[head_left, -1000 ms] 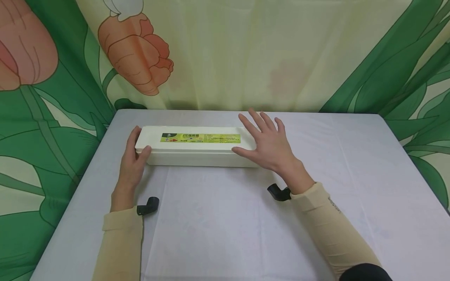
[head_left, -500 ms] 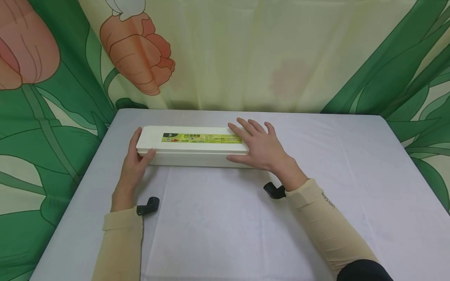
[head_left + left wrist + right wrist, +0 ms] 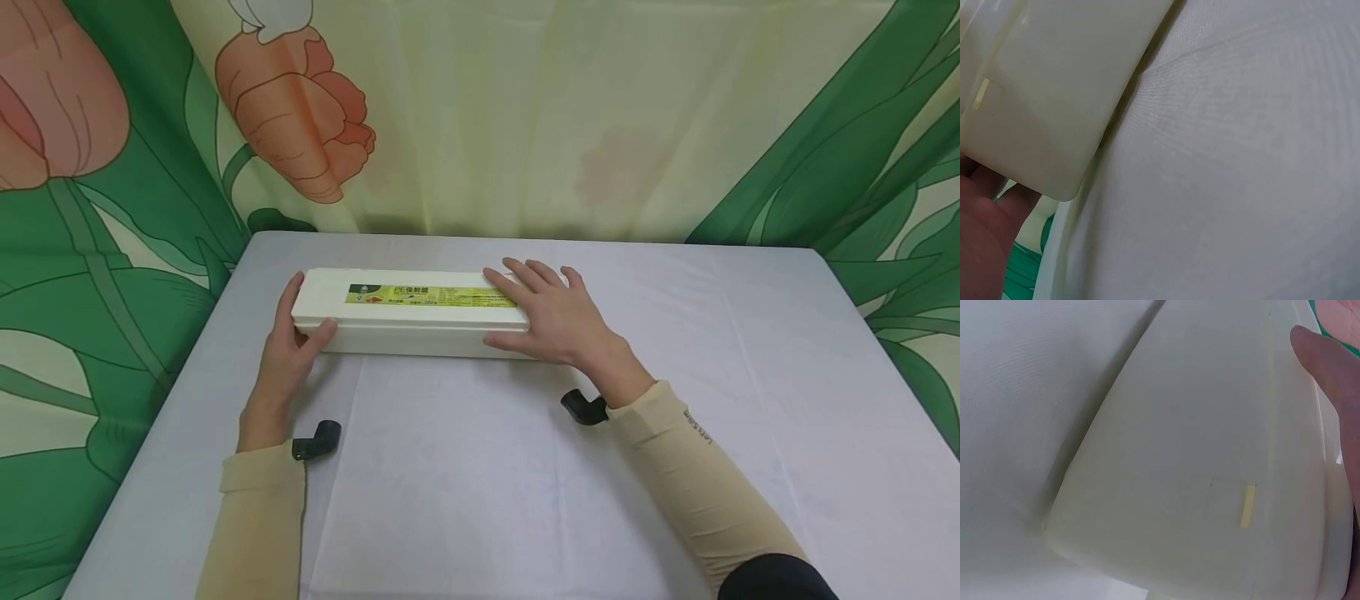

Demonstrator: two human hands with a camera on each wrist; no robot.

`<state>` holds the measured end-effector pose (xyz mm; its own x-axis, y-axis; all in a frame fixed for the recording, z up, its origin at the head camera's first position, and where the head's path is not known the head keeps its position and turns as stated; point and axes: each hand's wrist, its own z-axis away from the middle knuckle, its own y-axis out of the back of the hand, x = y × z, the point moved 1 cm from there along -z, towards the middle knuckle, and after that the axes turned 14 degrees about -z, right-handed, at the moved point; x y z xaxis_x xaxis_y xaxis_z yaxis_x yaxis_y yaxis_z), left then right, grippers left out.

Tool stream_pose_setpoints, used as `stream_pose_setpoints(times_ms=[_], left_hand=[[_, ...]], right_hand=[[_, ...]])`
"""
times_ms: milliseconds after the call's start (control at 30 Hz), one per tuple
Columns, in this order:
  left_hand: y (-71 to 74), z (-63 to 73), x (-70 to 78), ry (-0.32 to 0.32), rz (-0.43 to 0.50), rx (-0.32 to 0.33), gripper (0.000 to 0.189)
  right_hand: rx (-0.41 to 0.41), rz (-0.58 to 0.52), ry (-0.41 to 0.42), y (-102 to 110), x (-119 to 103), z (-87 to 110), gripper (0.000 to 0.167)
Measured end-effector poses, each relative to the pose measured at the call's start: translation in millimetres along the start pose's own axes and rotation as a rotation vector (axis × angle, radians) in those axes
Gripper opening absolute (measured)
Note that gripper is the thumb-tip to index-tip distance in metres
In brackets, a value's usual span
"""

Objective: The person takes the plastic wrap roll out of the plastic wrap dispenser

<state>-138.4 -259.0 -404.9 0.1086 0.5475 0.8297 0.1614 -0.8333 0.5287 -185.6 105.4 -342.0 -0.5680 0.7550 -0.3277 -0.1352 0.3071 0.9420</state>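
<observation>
A long white cling film box (image 3: 420,340) with a yellow-green label (image 3: 431,295) on its lid lies across the table, toward its far side. At its left end my left hand (image 3: 283,362) grips the corner, thumb on the front edge and fingers along the end. My right hand (image 3: 558,321) rests over the right end of the lid, fingers spread and fairly straight, thumb against the front. In the left wrist view, fingers (image 3: 1016,203) reach behind the box end. The right wrist view shows the right thumb (image 3: 1325,359) along the lid's edge; the other fingers are mostly hidden there.
The table (image 3: 450,492) is covered with a white cloth. Behind it hangs a curtain (image 3: 525,117) printed with leaves and flowers. Small black wrist cameras (image 3: 317,440) stick out from both beige sleeves (image 3: 258,517).
My right hand has come down and left from above the box's right end onto the lid. My left thumb has slid slightly right along the front edge. The box has hardly moved.
</observation>
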Motion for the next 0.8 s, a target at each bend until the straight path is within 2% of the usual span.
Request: stream_pose_setpoints(times_ms=[367, 800], left_hand=[[-0.9, -0.1, -0.2, -0.021, 0.063, -0.002, 0.082], [-1.2, -0.5, -2.0, -0.016, 0.025, 0.001, 0.083]], right_hand=[[0.013, 0.018, 0.025, -3.1, -1.2, -3.7, 0.083], [0.056, 0.027, 0.071, -5.6, 1.0, -4.8, 0.078]])
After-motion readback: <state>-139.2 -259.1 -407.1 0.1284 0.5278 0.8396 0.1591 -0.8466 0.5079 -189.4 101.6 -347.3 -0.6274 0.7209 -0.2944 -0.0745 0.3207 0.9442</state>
